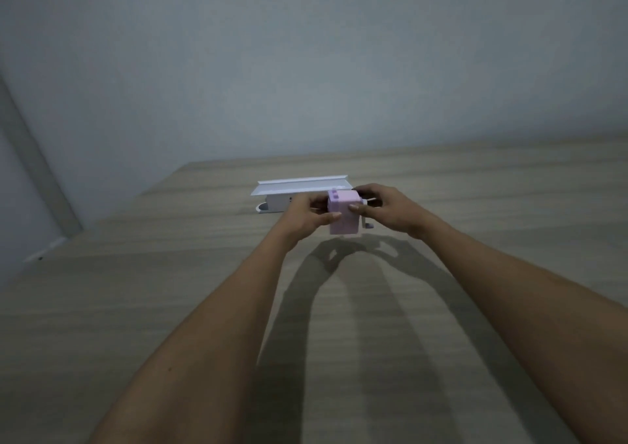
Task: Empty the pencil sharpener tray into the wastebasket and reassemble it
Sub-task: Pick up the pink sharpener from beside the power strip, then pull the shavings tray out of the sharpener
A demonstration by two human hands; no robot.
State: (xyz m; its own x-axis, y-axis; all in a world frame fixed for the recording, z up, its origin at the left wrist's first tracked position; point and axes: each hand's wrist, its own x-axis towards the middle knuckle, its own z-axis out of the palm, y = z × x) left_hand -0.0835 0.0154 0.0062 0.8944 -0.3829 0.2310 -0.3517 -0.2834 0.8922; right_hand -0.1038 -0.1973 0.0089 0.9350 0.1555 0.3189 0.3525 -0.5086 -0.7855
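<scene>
A pink box-shaped pencil sharpener (344, 218) with a grey crank on its right side is held just above the wooden table (170, 307), at arm's length in the middle of the view. My left hand (307, 214) grips its left side, thumb on the front face. My right hand (384, 207) holds its right side near the crank, thumb on the front edge. The tray cannot be told apart from the body. No wastebasket is in view.
A white box with an open hinged lid (299, 188) stands on the table right behind the sharpener, partly hidden by my left hand. A grey wall rises beyond the table's far edge. The table's left edge runs diagonally at the left.
</scene>
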